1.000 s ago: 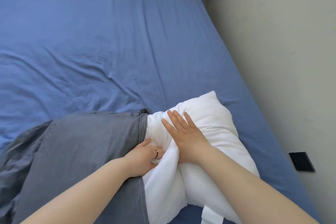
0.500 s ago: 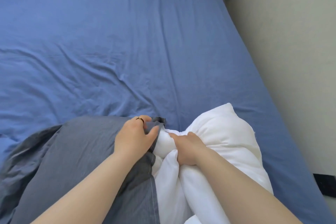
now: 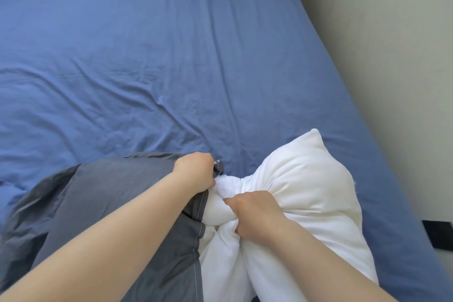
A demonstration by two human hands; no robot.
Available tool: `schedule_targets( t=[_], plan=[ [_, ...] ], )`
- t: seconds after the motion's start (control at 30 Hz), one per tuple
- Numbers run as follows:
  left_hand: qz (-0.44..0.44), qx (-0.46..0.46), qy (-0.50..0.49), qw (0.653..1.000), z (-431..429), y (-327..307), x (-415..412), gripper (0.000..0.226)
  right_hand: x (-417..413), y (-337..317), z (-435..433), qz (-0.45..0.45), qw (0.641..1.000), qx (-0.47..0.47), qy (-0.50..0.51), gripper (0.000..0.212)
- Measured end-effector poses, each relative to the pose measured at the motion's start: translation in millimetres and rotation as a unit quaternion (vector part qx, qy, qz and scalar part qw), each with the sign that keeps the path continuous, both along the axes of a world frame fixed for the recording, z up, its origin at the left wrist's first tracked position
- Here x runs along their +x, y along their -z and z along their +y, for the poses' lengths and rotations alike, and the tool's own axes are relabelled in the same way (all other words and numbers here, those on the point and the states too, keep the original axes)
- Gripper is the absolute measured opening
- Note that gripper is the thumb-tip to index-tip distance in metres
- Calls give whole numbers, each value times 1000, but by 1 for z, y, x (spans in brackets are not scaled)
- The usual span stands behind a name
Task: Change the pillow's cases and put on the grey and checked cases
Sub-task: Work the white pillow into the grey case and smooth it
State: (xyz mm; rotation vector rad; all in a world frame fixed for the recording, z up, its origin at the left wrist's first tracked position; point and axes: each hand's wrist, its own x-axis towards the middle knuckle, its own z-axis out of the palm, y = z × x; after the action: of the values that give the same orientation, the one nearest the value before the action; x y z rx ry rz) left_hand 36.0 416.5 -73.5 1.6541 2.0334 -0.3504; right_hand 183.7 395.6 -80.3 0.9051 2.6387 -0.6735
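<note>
The bed (image 3: 171, 68), under a creased blue sheet, fills the view from 8 o'clock round to 2 o'clock. A pale wall (image 3: 392, 56) runs down the 3 o'clock side.

The grey case (image 3: 110, 203) lies on the bed at 7 o'clock, and its open mouth faces 3 o'clock. The white pillow (image 3: 306, 191) sits at 5 o'clock. One end is bunched into that mouth, and most of it is outside the case.

The left grip (image 3: 196, 171) is clenched on the case's hem at the far corner of the opening. The case spreads away from it toward 8 o'clock. The right grip (image 3: 255, 213) is clenched on a fistful of the pillow's squeezed end, just at 4 o'clock of the left. The pillow's plump bulk swells out toward 2 o'clock from that fist.

The pillow looks light, soft and springy (it will likely puff back once let go). It is probably best taken by a compressed corner or end. The case looks thin, limp cloth, and the stitched hem seems the firmest hold. The cloth may drag on the pillow, so feeding it in bit by bit seems wise.

A small dark object (image 3: 438, 233) lies at 4 o'clock beyond the bed's edge. What it is cannot be told.
</note>
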Motion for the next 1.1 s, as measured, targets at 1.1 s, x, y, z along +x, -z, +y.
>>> schedule_targets(
  t=[1.1],
  plan=[
    [-109, 365, -120, 916, -185, -55, 11, 72, 13, -66, -19, 291, 861, -146, 392, 37]
  ],
)
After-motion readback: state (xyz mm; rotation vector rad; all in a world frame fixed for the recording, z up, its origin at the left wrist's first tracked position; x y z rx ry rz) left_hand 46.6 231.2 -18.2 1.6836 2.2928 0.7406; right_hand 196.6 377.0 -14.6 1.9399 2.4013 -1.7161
